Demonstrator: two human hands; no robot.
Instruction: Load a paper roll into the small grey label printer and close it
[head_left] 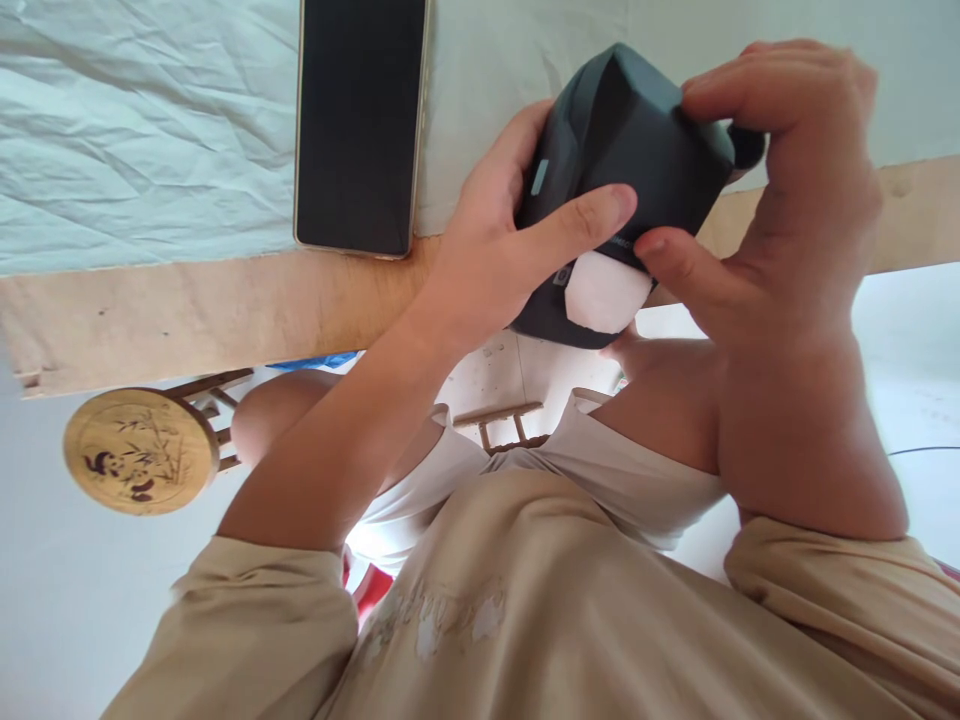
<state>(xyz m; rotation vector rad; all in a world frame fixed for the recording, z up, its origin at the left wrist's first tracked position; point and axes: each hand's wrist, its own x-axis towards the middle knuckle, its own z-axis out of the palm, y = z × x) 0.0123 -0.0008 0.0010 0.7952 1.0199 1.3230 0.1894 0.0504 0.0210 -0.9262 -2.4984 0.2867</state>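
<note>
A black boxy device [637, 150] with rounded edges is held up over the table's edge. My left hand [495, 220] wraps its left side, thumb lying across the front face and fingers hidden behind. At its right end, my right hand [780, 180] grips it between thumb and bent fingers. A small dark rounded part [746, 148] juts out under the right fingers; I cannot tell what it is. On the device's lower face sits a white paper-like patch [607, 292], beside small print too faint to read.
A phone [360, 120] with a dark screen lies left of the device, on a pale wrinkled cloth [150, 130]. The cloth covers a table with a bare wooden edge [225, 310]. A round wooden stool [142, 450] with a panda-and-bamboo picture stands below left.
</note>
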